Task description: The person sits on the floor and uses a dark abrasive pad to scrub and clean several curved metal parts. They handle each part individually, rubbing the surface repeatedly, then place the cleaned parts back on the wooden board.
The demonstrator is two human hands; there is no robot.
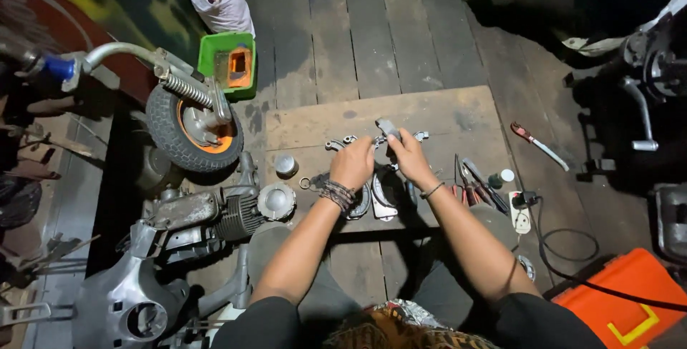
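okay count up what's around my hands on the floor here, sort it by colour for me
Orange: 2, toolbox, wheel hub
Green: 1, tub
Red-handled: 2, pliers, wrench
Grey metal: 3, curved part in both hands (left hand, right hand), round cap, cup
Total: 8

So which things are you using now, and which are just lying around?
In use: left hand and right hand on a curved metal part; more metal parts underneath.

Lying about: pliers, wrench, green tub, wheel, orange case.
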